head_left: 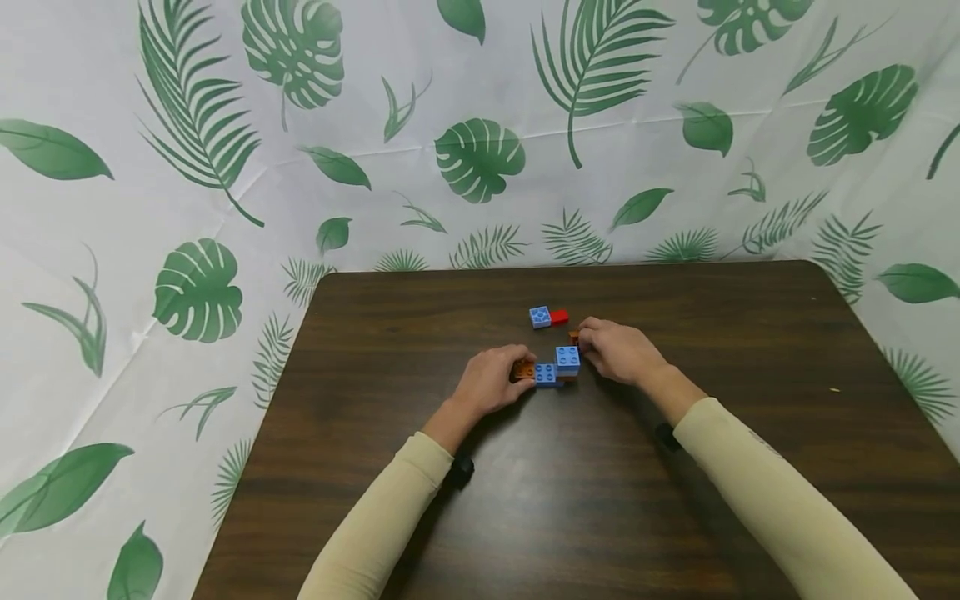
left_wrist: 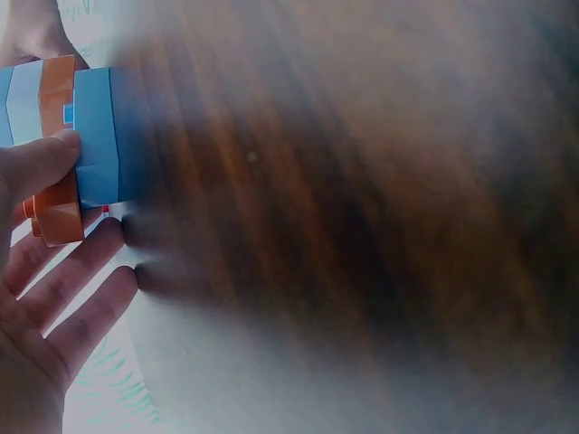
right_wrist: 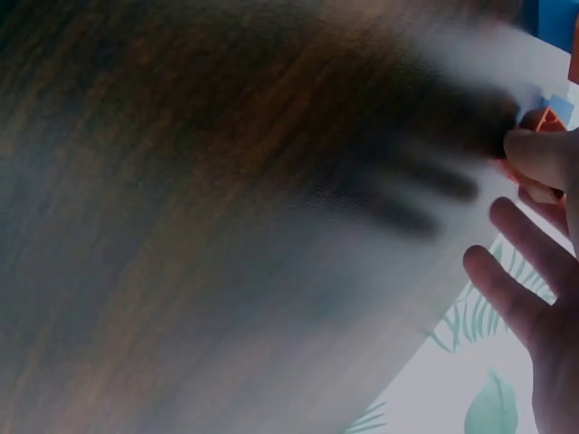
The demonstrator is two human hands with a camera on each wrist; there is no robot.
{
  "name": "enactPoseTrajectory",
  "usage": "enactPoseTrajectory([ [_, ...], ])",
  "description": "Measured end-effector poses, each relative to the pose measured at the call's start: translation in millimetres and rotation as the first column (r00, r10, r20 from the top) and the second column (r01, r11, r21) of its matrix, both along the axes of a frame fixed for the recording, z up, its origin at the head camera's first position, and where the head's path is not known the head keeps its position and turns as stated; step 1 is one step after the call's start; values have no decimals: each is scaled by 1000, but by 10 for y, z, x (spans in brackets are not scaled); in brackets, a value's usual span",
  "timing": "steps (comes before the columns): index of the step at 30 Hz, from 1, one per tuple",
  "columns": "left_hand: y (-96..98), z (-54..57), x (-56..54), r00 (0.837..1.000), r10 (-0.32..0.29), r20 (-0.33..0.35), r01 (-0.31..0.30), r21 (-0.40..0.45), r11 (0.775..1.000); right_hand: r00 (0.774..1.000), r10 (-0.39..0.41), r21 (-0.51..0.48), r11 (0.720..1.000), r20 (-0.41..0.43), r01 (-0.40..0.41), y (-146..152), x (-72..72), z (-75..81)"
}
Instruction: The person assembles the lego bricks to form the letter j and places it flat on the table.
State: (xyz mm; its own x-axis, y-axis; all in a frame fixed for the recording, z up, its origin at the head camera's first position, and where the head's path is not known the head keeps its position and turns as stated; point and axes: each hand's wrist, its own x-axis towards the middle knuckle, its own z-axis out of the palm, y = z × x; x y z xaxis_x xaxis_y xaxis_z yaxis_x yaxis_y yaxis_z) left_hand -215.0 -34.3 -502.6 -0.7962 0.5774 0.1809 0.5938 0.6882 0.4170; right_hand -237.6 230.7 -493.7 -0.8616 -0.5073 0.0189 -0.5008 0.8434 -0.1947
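Observation:
My left hand (head_left: 487, 379) grips a small assembly of toy building bricks on the table, thumb on the near side and fingers on the far side. An orange brick (head_left: 525, 370) lies at its left end, under that hand. Beside it comes a blue brick (head_left: 546, 373), and a taller light blue brick (head_left: 567, 357) stands at the right end. In the left wrist view the thumb presses on an orange brick (left_wrist: 60, 208) above a blue one (left_wrist: 96, 136). Just right of the assembly, my right hand (head_left: 618, 352) pinches a separate orange brick (right_wrist: 549, 118) between thumb and finger; its other fingers are spread.
Behind the assembly a loose light blue brick (head_left: 540, 317) lies against a small red brick (head_left: 559, 317). The dark wood table (head_left: 750, 467) runs back to a white leaf-print cloth (head_left: 405, 192) hanging behind it.

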Motion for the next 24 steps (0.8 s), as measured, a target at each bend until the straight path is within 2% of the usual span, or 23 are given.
enactPoseTrajectory([
  [5, 2, -9, 23, 1000, 7, -7, -7, 0, 1000, 999, -48, -27, 998, 6, 48, 12, 16, 7],
  [10, 5, -18, 32, 1000, 11, -8, -11, 7, 1000, 997, -63, -72, 995, 37, 65, 26, 50, 45],
  [19, 8, -8, 45, 1000, 19, -8, -19, 25, 1000, 989, -90, -19, 996, 119, 93, -21, 87, 90],
  [24, 3, -9, 46, 1000, 22, -7, -22, 21, 1000, 989, -110, -46, 992, 102, 116, -26, 100, 120],
])
